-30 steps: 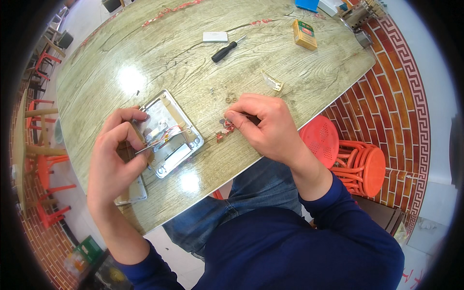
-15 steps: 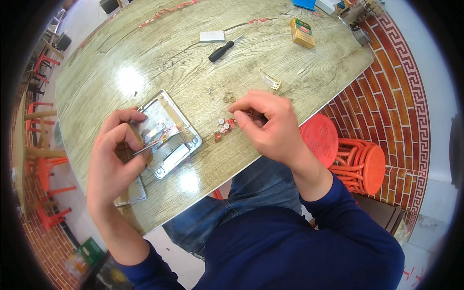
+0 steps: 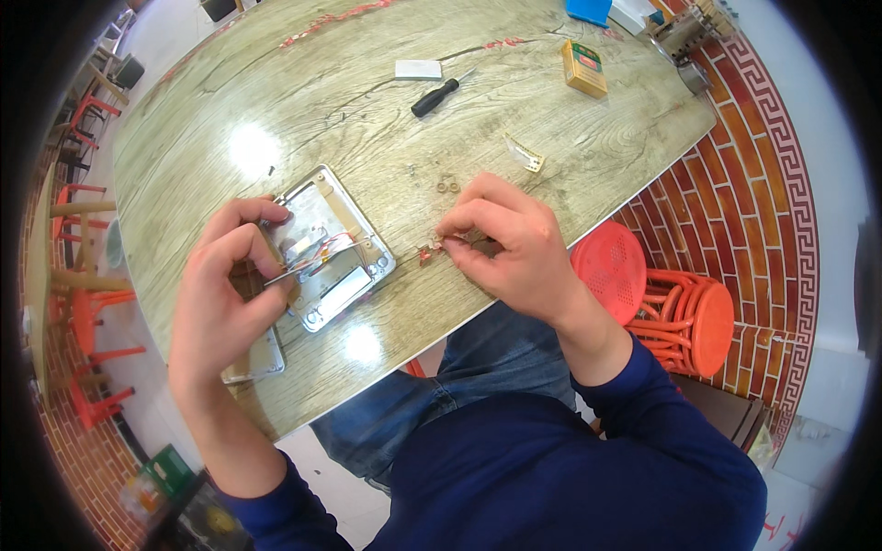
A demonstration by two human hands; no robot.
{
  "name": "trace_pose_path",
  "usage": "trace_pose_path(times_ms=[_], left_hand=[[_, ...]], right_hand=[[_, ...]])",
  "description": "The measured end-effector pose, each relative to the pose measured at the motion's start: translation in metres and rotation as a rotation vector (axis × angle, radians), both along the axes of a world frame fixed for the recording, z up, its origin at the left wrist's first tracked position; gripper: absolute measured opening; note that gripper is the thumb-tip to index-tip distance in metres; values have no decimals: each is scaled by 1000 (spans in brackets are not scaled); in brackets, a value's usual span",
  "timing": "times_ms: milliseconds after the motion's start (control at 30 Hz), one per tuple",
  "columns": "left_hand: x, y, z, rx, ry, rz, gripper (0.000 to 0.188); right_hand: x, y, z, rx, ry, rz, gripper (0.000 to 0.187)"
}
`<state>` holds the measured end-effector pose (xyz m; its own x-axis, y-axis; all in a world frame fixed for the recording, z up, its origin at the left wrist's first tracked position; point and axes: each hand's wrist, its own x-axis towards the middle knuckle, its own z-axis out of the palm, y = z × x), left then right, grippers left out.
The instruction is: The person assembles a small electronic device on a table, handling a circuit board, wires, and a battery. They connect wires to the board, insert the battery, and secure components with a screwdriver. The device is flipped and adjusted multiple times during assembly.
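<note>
My left hand (image 3: 225, 275) pinches a thin flat piece (image 3: 299, 269), seen almost edge-on, between thumb and finger. Coloured wires (image 3: 337, 244) run from beside it into a shallow silver-rimmed housing (image 3: 378, 241), which lies open side up and tilted on the table. Other fingers of that hand rest at the housing's left edge. To the right, my right hand (image 3: 514, 243) is closed in a pinch over small red and whitish bits (image 3: 425, 254); what sits between its fingertips is too small to name. A second pale shell (image 3: 266, 359) lies partly under my left wrist.
Farther back on the table (image 3: 211, 101) are a black-handled screwdriver (image 3: 435, 97), a white block (image 3: 418, 70) and a yellow-green box (image 3: 584, 70). Two small brownish rings (image 3: 448, 186) and a cream slotted piece (image 3: 525, 154) lie beyond my right hand. Red stools (image 3: 703, 321) stand at the right.
The view has shifted slightly. My right hand has come closer over the small bits, and the white round ones that showed there are no longer visible. My left hand keeps its pinch.
</note>
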<state>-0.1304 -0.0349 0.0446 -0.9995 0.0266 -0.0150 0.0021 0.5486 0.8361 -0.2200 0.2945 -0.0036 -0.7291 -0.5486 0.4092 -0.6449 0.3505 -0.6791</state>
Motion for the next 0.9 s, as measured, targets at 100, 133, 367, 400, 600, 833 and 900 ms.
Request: trace_pose_path(times_ms=[100, 133, 367, 400, 600, 833, 900], left_hand=[[0, -1, -1, -42, 54, -28, 24], [0, -1, -1, -37, 48, -24, 24], [0, -2, -2, -51, 50, -26, 24], [0, -3, -2, -57, 62, -27, 24], [0, -4, -3, -52, 76, -33, 25], [-2, -6, -7, -75, 96, -60, 26], [-1, -6, -6, -50, 67, -44, 26]], right_hand=[[2, 4, 2, 19, 14, 55, 19], [1, 5, 3, 8, -18, 81, 23], [-6, 10, 13, 30, -195, 134, 29], [-6, 9, 13, 60, -137, 139, 29], [-3, 3, 10, 184, 4, 154, 29], [-14, 11, 18, 35, -106, -84, 23], [-24, 12, 16, 65, -57, -150, 24]])
